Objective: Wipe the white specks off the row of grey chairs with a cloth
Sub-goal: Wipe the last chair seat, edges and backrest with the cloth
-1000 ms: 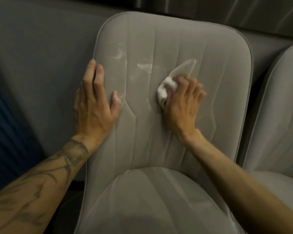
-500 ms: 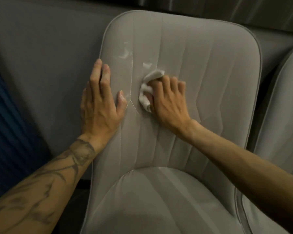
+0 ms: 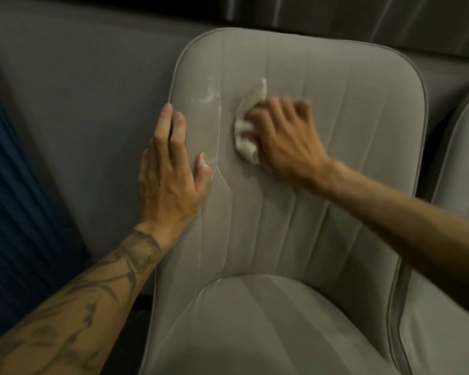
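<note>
- Grey chair [image 3: 322,190] fills the middle of the view: a padded backrest with rounded top corners, a piped edge, and soft matte fabric stitched into long vertical channels.
- Its seat cushion [image 3: 268,328] curves out below the backrest in the same fabric.
- White specks [image 3: 209,93] show as curved, chalky smears on the upper left of the backrest, just left of a pale stitched seam [image 3: 219,131].
- A crumpled white cloth [image 3: 244,131] lies against the backrest just right of that seam, one corner sticking up above the knuckles.
- The right hand [image 3: 284,139], somewhat blurred, has its fingers [image 3: 279,106] curled over the cloth, grasping it and pressing it on the fabric.
- The left hand [image 3: 168,171] lies flat on the backrest's left edge, fingers [image 3: 165,123] straight and close together, thumb spread toward the seam, holding nothing; its forearm is tattooed.
- A second grey chair [image 3: 460,158] stands just beside it on the right.
- A ribbed blue panel [image 3: 16,212] shows at far left.
</note>
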`<state>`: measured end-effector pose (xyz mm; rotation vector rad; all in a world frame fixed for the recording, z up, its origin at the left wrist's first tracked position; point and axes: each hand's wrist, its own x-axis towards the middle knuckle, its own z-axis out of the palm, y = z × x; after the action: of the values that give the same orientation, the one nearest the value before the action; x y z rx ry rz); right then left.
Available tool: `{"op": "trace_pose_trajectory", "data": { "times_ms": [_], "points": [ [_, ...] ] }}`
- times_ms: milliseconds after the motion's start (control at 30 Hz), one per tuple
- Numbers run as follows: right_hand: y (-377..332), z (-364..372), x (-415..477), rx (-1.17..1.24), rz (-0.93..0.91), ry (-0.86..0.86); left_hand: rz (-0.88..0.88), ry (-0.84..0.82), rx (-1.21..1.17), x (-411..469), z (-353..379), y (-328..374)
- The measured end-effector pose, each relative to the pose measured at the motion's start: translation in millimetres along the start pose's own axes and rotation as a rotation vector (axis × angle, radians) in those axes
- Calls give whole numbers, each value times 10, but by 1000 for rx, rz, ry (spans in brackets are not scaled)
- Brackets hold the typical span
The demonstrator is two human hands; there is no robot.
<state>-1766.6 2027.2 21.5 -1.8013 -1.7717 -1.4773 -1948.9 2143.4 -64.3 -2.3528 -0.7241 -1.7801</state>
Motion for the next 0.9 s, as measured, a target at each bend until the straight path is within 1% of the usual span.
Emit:
{"op": "trace_pose_trajectory", "data": {
  "times_ms": [33,100,167,200,233,267,333,367,400,433,500,567,600,633,700,733,800,833,867,900],
  "points": [
    [103,6,147,-17,51,60,9,2,0,11,8,-14],
    [197,30,365,-49,236,183,9,-3,-1,11,9,-17],
    [19,76,378,-14,439,253,0,-4,0,6,5,-16],
    [-144,106,291,18,499,247,3,-2,-2,8,1,-14],
    [-314,126,144,51,497,204,7,-3,-2,11,-3,-8],
    [-464,129,-27,78,436,133,5,-7,2,8,-8,-5],
    [-560,76,-291,97,234,-27,-3,-13,12,8,-14,-4],
    [-468,28,-281,83,152,-59,-3,-16,11,8,-19,-2],
    [-330,-4,-168,49,125,-42,-3,-17,8,11,-22,2],
    [-185,-10,1,15,158,14,-2,-12,8,13,-20,3],
    [87,-1,383,-57,324,194,5,-4,13,18,-10,-14],
    [107,41,512,-74,457,308,8,-2,13,13,-6,-15],
    [28,92,423,-45,477,340,11,1,14,8,-3,-11],
    [-109,164,238,-15,474,331,11,5,17,5,1,-12],
    [-497,285,-349,66,395,188,10,5,13,10,-3,-15],
    [-697,335,-686,93,299,96,7,-1,8,14,-13,-9],
    [-985,390,-1233,82,19,-31,-1,-9,6,16,-29,3],
    [-1001,405,-1358,62,-96,-63,-2,-10,6,12,-33,7],
    [-940,413,-1372,53,-151,-64,-2,-11,4,8,-32,12],
    [-843,434,-1294,52,-139,-39,1,-8,6,9,-30,6]
  ]
}}
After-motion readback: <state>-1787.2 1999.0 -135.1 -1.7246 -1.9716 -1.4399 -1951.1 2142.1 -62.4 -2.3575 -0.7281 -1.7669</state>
